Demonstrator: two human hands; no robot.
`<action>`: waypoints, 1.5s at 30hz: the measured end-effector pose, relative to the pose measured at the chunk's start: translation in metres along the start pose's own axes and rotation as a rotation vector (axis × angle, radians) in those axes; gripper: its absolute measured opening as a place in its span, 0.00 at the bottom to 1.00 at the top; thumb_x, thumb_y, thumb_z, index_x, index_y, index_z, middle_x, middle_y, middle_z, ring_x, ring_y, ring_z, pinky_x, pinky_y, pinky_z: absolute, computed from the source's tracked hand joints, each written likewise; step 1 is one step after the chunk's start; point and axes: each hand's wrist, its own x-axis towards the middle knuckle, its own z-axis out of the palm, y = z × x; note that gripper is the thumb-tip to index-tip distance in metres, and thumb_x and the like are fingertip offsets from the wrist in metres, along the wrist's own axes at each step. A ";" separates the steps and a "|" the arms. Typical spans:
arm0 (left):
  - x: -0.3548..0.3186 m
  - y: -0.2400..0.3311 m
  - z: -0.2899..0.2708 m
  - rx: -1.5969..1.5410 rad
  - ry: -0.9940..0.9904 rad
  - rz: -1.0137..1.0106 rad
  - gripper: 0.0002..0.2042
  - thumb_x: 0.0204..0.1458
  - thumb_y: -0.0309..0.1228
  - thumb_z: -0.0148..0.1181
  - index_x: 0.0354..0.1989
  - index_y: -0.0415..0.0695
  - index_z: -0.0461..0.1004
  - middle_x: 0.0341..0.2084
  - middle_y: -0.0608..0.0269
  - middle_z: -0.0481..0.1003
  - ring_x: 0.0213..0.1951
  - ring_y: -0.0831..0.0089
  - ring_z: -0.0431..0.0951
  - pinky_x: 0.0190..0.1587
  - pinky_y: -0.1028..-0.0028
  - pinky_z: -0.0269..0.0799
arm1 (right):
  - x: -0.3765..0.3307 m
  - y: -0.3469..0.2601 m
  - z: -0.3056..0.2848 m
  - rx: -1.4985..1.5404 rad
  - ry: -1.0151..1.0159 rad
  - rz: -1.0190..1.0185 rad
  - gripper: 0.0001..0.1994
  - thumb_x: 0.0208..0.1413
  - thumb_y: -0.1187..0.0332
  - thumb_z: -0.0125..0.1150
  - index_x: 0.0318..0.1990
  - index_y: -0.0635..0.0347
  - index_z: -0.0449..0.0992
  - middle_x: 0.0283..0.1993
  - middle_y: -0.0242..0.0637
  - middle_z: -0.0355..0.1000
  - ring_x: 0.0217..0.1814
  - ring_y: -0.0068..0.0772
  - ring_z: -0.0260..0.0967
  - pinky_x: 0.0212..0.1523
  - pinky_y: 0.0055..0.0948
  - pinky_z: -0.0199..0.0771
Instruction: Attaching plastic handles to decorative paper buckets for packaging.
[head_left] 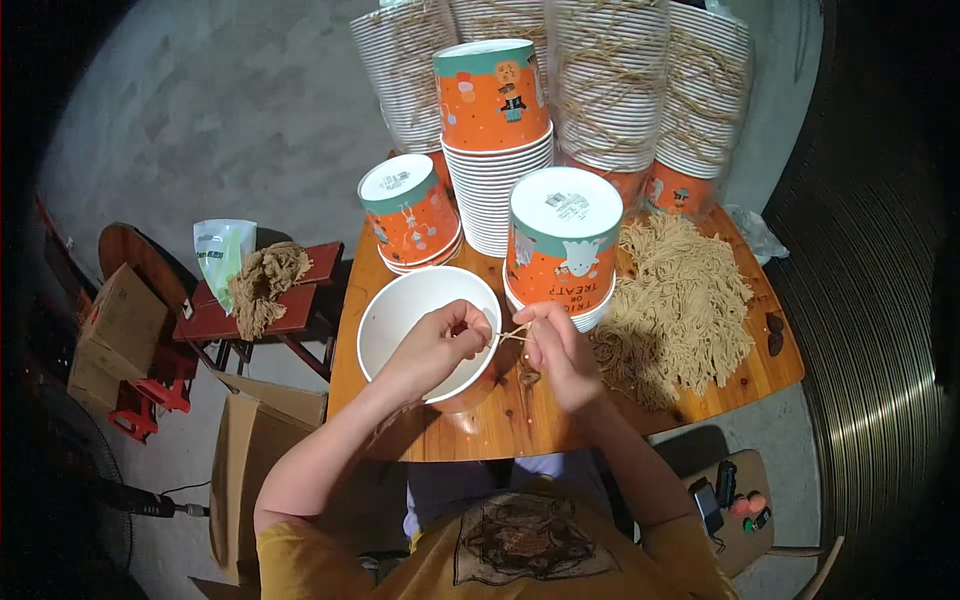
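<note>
A white-lined paper bucket (400,304) stands mouth up in front of me on the wooden table. Over its right rim my left hand (441,345) is closed, thumb and fingers pinched on a tan cord at the bucket's wall. Just outside that rim, my right hand (562,352) pinches the same cord (512,335), which runs taut between both hands. Whether it passes through a hole in the wall is too small to tell. To the right lies a large heap of tan cords (690,300). Beside my right hand an orange bucket (565,240) stands upside down on others.
Upside-down orange buckets (410,215) and a tall stack (495,110) stand behind. Wrapped bucket stacks (608,80) with cords line the back. A red bench (300,290) at left bears more cord (270,280). An open cardboard box (262,440) is at lower left, a stool (745,500) at lower right.
</note>
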 end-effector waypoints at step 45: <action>-0.011 0.015 0.019 0.377 0.090 0.266 0.05 0.55 0.23 0.53 0.38 0.39 0.64 0.28 0.59 0.68 0.32 0.69 0.70 0.37 0.72 0.67 | -0.001 -0.012 -0.006 -0.551 -0.023 -0.231 0.08 0.54 0.64 0.59 0.33 0.58 0.73 0.20 0.37 0.69 0.21 0.31 0.69 0.23 0.31 0.65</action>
